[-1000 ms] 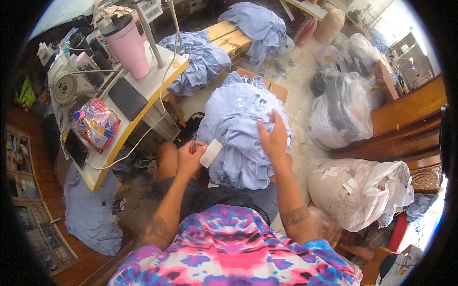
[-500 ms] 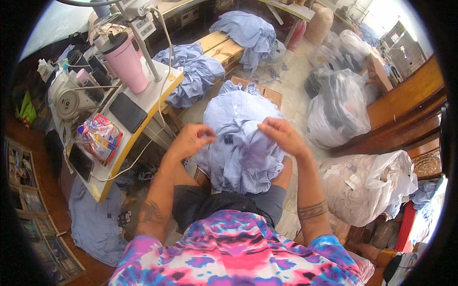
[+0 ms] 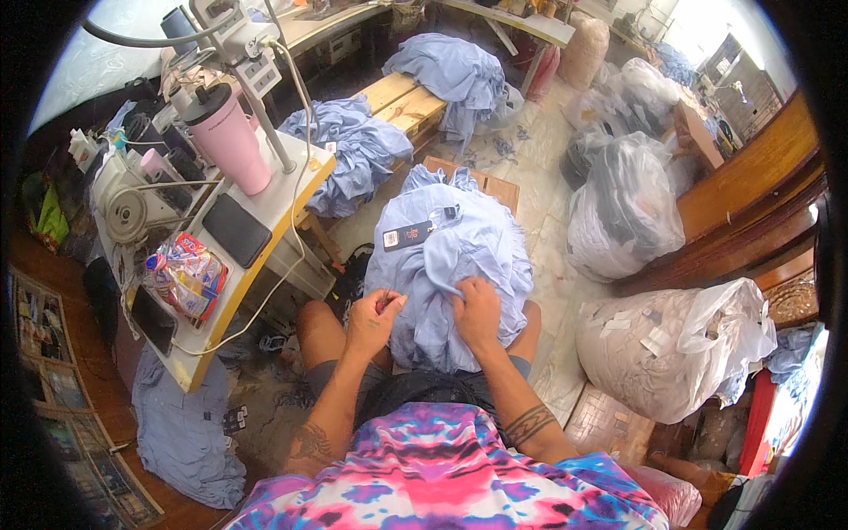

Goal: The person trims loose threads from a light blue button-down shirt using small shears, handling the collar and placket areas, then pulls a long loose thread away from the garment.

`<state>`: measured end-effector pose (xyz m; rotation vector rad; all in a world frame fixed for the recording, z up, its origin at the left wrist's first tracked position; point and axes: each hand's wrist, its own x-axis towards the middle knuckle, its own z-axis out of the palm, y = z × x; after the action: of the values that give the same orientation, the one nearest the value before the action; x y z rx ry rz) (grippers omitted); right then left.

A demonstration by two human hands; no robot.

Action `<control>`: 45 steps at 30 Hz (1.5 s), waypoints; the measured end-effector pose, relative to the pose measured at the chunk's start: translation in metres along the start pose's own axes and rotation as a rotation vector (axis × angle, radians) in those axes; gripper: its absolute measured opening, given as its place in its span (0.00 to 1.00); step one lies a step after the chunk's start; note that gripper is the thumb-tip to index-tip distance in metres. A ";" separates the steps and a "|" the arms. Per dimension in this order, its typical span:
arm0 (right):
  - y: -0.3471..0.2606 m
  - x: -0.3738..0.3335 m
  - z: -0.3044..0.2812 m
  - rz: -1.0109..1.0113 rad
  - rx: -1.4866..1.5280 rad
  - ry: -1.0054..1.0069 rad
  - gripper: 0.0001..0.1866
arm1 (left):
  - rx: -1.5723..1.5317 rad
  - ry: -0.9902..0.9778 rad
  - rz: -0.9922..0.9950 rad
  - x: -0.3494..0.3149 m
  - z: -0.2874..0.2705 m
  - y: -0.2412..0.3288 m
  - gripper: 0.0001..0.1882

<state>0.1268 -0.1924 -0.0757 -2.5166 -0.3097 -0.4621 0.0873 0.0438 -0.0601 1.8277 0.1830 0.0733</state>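
The right hand is pinching a shirt; the left hand's grip, I cannot tell. A tag is already lying at eleven o'clock, more clothes at twelve.

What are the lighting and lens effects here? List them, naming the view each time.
Head view: glare whites out the upper-right background; head view: fisheye distortion bends the paned panel at left, and black fills the corners; head view: the blue garment pile is clearly lit, with soft shadows in its folds.
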 end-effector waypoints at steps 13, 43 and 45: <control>0.070 0.020 -0.067 0.232 -0.067 0.489 0.18 | -0.056 -0.006 -0.064 0.006 -0.009 -0.020 0.12; -0.067 -0.009 -0.074 0.010 0.452 -0.045 0.09 | -0.444 -0.227 -0.089 0.016 0.019 0.070 0.13; -0.070 -0.020 -0.068 0.002 0.421 -0.078 0.09 | -0.416 -0.265 -0.142 0.012 0.021 0.071 0.13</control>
<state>0.0695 -0.1758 0.0034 -2.1256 -0.3902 -0.2646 0.1082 0.0083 0.0021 1.3889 0.1003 -0.2154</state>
